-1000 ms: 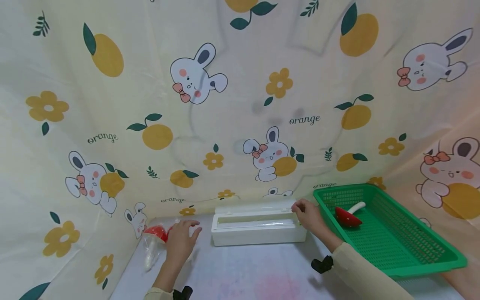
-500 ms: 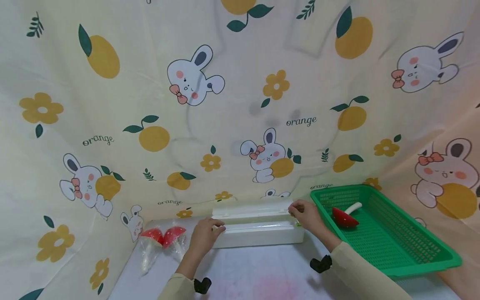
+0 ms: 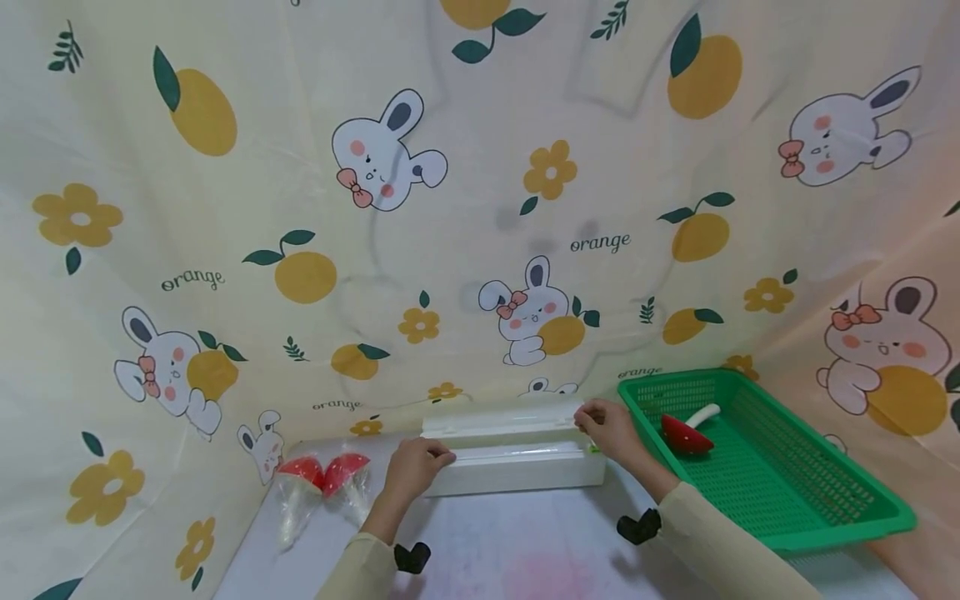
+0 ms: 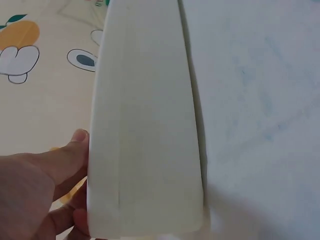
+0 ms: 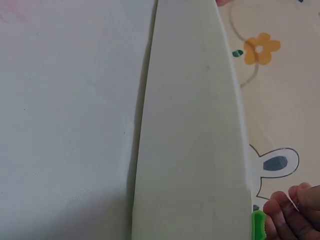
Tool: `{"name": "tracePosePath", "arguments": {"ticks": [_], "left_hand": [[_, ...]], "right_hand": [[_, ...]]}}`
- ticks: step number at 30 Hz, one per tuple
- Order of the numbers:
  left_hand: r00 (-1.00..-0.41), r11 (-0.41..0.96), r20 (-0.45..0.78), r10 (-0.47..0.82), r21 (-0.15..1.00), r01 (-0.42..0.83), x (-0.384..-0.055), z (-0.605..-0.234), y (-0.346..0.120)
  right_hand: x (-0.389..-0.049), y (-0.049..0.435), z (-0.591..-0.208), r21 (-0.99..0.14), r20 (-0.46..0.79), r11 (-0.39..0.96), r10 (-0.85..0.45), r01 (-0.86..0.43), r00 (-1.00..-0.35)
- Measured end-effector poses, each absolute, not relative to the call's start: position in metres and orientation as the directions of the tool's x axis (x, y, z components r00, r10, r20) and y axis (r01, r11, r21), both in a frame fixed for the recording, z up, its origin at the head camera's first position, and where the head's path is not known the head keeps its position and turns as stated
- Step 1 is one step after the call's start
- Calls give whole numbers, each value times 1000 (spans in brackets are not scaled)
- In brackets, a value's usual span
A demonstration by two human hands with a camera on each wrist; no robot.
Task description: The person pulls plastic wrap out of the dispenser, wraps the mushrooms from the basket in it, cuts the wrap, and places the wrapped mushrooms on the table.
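A long white cling film dispenser [image 3: 517, 477] sits at the back of the table, its lid [image 3: 502, 417] tilted up and glossy film [image 3: 510, 452] showing in its opening. My left hand [image 3: 412, 471] holds the dispenser's left end, thumb and curled fingers against its top edge in the left wrist view. My right hand [image 3: 611, 429] is at the right end with thumb and fingertips pinched together over the lid's corner, a thin pale edge of film between them. A small green piece [image 5: 258, 225] on the dispenser shows beside these fingertips.
Two red-capped toy mushrooms [image 3: 348, 479] wrapped in clear film lie at the left. A green basket [image 3: 847, 537] at the right holds an unwrapped red mushroom [image 3: 686, 435]. A patterned curtain [image 3: 480, 167] hangs close behind the dispenser.
My left hand has moved right from the wrapped mushrooms to the dispenser's left end. My right hand stays at the right end.
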State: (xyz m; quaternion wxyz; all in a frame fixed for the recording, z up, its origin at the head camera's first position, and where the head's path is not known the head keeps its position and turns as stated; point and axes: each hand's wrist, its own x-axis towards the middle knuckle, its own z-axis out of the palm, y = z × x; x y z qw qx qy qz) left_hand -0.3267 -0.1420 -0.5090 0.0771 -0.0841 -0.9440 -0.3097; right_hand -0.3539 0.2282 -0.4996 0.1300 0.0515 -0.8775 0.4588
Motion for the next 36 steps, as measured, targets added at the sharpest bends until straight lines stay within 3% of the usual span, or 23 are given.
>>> {"name": "tracePosePath", "arguments": {"ticks": [11,19,24,30,36], "left_hand": [[-973,710,228,21,682,175,-332,-514,-141],[-981,664,176,82,724,185,-333,-503,-147],[-975,677,193,113,703,218,-335,-497,-149],[-972,717,225,59,668,199,-338,-494,-145],[-944,673,325,50,688,272,-338,-492,-142]], "right_hand": [[-354,229,-498,-790,245,580,-2,-201,-970],[-353,228,-493,-744,190,651,-12,-152,-982],[-354,228,-491,-740,181,660,10,-130,-983],[-351,226,-485,-739,228,655,23,-158,-973],[-348,227,-479,-741,254,650,36,-170,-967]]}}
